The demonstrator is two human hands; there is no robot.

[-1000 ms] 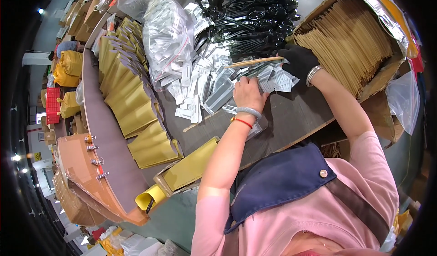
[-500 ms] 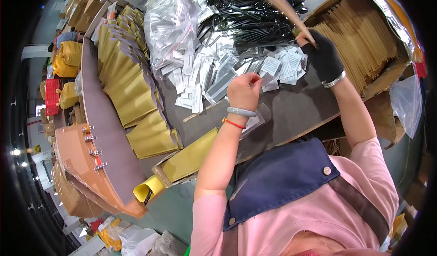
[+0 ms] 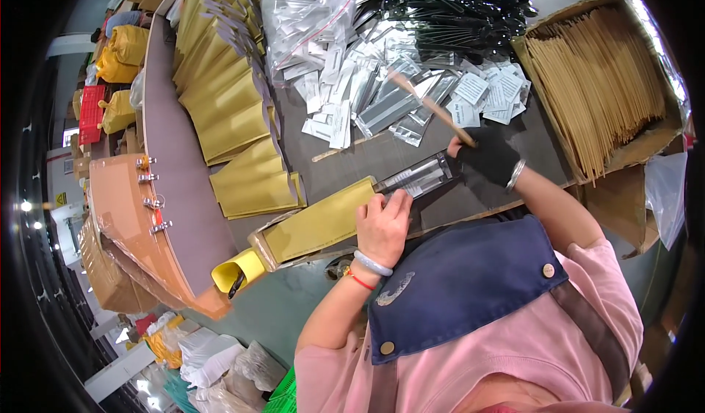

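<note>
My right hand [image 3: 486,159], in a black fingerless glove, grips the near end of a light-brown wooden stick [image 3: 439,113]. The stick slants up and left above the packets and is blurred. Just beside that glove ends a clear plastic packet [image 3: 424,181] with dark and silvery contents; whether the glove touches it I cannot tell. At the packet's left end, the curled fingers of my bare left hand [image 3: 383,225] rest on its near edge. A gold paper sleeve [image 3: 319,222] lies in a cardboard holder to the left, meeting the packet.
Gold sleeves [image 3: 228,119] fan out on the left. Behind are a bag of white packets [image 3: 308,20], loose white packets [image 3: 477,93] and black plastic cutlery [image 3: 470,16]. A carton of wooden sticks [image 3: 595,90] stands right. A yellow cup-like container [image 3: 239,270] sits at the table's left edge.
My right hand has come down and left from beside the carton with the stick. My left hand has left the small white packets and moved down to the clear packet.
</note>
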